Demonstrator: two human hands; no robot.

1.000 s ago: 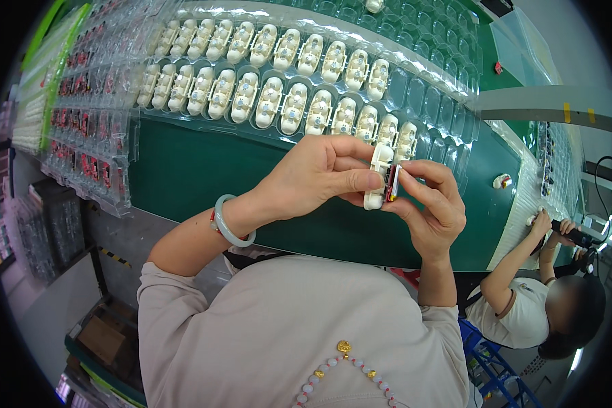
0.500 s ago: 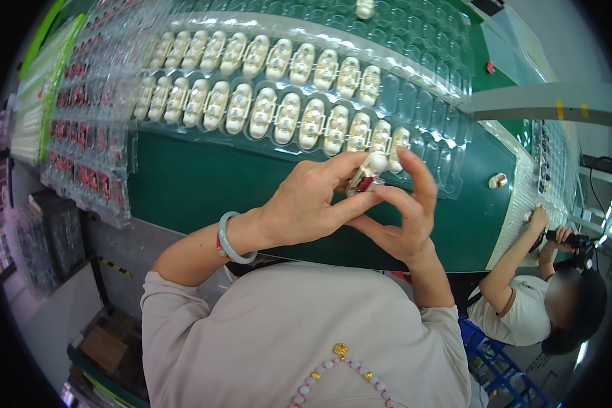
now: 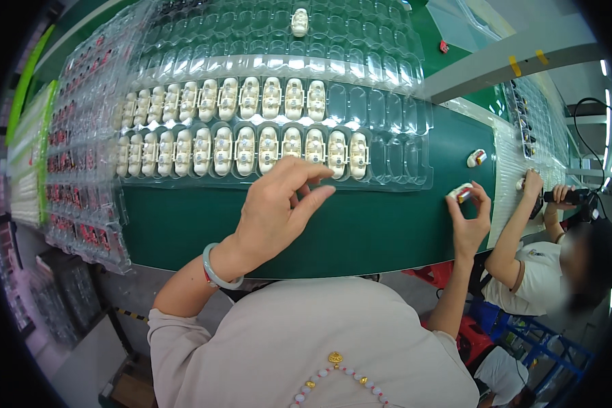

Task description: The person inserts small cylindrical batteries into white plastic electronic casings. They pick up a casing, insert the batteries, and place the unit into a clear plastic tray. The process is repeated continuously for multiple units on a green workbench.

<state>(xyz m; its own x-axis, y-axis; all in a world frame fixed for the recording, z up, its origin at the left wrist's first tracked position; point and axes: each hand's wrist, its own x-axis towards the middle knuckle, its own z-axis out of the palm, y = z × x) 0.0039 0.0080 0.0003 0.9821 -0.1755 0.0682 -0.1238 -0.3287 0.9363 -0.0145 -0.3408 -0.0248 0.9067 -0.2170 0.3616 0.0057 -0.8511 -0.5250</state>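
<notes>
My left hand [image 3: 279, 204] is over the front edge of a clear plastic tray [image 3: 415, 178], with its thumb and fingers apart and nothing between them. Away to the right, my right hand [image 3: 472, 221] pinches a small rounded white part with red and dark markings [image 3: 460, 193] between thumb and fingertips, above the green table [image 3: 387, 231]. Two rows of oval white plastic pieces [image 3: 245, 151] with small clips on their sides fill much of the tray. Its right-hand pockets hold no pieces. Another white and red part [image 3: 477, 158] lies on the table beyond my right hand.
Stacked clear trays with red parts [image 3: 92, 234] stand at the left. A single white piece [image 3: 300, 22] sits in the far tray. A grey bar [image 3: 496, 71] crosses the far right. A co-worker [image 3: 544, 272] handles parts over a white ribbed mat [image 3: 506, 183] at the right.
My hands were together on a white and red part in front of the tray. They have separated: the right has moved right with a part, the left hangs lower left, without one. The view has shifted.
</notes>
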